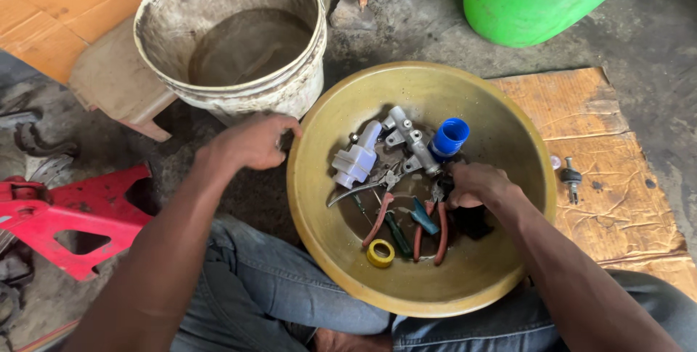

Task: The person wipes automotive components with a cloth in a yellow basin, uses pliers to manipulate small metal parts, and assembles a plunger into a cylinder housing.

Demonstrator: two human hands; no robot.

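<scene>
Repair workshop, oil-stained concrete floor (406, 18), pliers (430, 228) and metal parts in basin (508, 134)

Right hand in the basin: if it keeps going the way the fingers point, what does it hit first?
The right hand points left and slightly down into the yellow basin. First in line are probably the pliers, right at its fingertips; the grey metal valve body lies just above. Depth is unclear.

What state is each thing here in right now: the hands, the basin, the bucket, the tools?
Left hand: curled, resting at the basin's rim.
Right hand: inside the basin, closed among the tools.
Yellow basin: upright, holding tools and parts.
White bucket: upright, dirty, part full of murky liquid.
Red-handled pliers: lying flat in the basin.
Yellow tape roll: lying flat.
Blue cap: open end up.
Metal cylinder part: lying loose.
</scene>
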